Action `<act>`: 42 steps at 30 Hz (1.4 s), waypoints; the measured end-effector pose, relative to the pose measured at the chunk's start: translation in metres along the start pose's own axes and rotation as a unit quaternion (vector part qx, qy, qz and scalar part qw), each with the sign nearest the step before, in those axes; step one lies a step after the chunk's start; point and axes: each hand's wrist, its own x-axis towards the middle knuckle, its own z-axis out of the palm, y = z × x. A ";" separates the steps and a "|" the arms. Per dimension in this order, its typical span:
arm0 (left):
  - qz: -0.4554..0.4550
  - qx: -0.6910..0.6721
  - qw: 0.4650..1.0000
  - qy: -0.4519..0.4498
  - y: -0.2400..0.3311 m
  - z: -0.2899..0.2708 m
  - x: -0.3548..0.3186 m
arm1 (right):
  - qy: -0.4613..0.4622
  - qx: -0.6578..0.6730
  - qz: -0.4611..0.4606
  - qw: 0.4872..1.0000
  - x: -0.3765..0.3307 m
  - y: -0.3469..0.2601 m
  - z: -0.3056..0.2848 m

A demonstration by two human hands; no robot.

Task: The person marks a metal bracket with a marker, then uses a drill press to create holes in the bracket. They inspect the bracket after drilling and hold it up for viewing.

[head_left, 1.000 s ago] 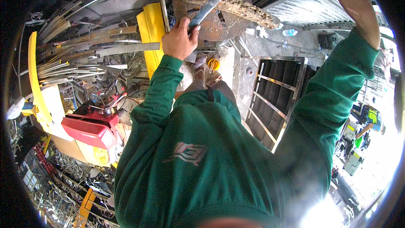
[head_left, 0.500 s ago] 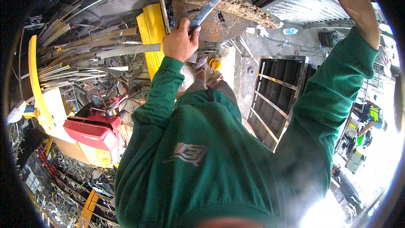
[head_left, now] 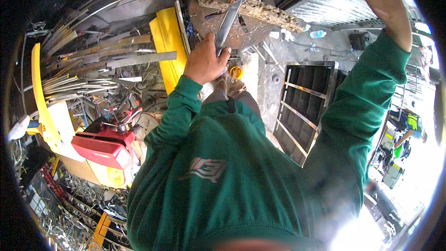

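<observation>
Left hand is closed in a fist round the lower end of a long flat grey metal file; the blade runs up & away from the hand and is laid across a rough, crusted metal bar. Bar is set on a round rusty metal plate just above the hand. Right hand is raised well off to the right, w/ its fingers cut off by the frame edge, so grip can't be told. A yellow flat plank is seen just left of the left hand, w/ a heap of grey metal strips beyond it.
</observation>
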 end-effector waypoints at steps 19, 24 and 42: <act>-0.246 -0.769 0.551 -0.214 -0.017 0.011 -0.001 | -0.067 0.023 -0.080 0.994 0.013 0.048 0.007; -0.260 -0.741 0.586 -0.199 -0.011 0.013 -0.005 | -0.074 0.088 -0.036 0.993 0.006 0.030 -0.018; -0.246 -0.770 0.571 -0.144 0.021 0.033 -0.009 | -0.054 -0.187 -0.306 0.932 0.027 0.045 -0.008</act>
